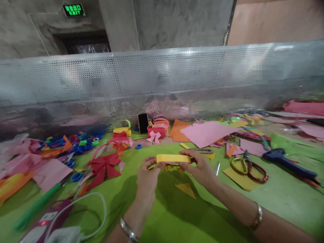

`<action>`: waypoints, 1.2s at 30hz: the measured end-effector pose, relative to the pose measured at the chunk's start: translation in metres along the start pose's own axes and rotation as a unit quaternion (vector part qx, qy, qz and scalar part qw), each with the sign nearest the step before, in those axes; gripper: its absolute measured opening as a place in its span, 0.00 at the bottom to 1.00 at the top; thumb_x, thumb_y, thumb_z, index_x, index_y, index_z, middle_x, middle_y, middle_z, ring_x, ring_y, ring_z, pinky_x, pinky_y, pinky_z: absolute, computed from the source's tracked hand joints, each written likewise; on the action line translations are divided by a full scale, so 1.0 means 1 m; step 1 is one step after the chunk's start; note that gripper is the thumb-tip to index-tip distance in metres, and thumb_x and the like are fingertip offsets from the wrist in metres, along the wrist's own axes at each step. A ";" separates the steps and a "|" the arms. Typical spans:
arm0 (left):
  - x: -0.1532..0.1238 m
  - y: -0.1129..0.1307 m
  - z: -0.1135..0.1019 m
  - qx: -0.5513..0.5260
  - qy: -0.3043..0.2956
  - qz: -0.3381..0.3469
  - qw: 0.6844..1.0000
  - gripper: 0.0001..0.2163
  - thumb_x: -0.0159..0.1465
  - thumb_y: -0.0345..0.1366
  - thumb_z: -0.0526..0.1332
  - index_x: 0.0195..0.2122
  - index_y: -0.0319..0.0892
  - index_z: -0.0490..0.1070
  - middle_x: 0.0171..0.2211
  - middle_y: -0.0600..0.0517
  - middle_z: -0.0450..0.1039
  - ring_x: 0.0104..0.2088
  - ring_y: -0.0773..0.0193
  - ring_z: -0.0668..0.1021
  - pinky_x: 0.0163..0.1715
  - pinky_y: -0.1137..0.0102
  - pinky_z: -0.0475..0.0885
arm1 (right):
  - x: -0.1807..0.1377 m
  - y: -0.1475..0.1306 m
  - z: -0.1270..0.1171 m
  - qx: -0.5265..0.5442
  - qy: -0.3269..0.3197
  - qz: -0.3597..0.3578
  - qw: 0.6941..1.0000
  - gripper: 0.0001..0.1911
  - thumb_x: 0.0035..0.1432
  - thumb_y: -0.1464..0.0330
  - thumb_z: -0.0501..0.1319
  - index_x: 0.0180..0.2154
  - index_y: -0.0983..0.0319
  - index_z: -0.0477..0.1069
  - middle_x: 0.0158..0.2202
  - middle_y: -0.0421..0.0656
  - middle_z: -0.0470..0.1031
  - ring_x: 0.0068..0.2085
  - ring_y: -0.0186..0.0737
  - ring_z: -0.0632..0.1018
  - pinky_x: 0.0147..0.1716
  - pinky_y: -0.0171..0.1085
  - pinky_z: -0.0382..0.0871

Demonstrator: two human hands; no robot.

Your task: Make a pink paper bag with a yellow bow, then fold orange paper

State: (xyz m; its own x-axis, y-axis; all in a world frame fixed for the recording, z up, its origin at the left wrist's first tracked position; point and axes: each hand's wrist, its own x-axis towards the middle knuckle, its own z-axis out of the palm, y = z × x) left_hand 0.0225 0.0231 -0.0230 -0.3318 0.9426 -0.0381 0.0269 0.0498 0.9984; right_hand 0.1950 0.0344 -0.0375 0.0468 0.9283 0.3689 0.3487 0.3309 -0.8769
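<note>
A folded yellow paper strip (173,158) is held level above the green table by both hands. My left hand (149,172) pinches its left end between thumb and fingers. At the right end, my right hand (199,165) grips it with the thumb below and fingers above. Crinkled yellow pieces (174,167) show just under the strip; whether they are joined to it I cannot tell. A yellow paper triangle (186,190) lies on the table below my hands. Behind the right hand is a utility knife (201,151).
Scissors (249,168) lie on yellow paper at right, beside a blue glue gun (290,162). Red bows (105,167), a green-handled tool (37,206) and a power strip (48,219) with a white cable are at left. Small paper bags (156,131) and a phone (143,123) stand behind.
</note>
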 end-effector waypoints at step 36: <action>-0.016 0.003 0.019 -0.040 -0.128 -0.062 0.989 0.07 0.54 0.24 0.60 0.29 0.39 0.76 0.28 0.51 0.80 0.30 0.63 0.80 0.36 0.69 0.73 | -0.003 -0.001 0.011 0.134 -0.048 0.190 0.971 0.08 0.36 0.69 0.62 0.25 0.62 0.69 0.20 0.35 0.67 0.22 0.30 0.66 0.20 0.29 0.58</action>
State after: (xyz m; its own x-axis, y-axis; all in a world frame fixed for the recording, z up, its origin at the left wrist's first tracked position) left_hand 0.0456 0.0143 -0.0206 -0.0772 0.9842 -0.1592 -0.0775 0.1532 0.9851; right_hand 0.1842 0.0328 -0.0416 0.0315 0.9994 -0.0166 0.0658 -0.0186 -0.9977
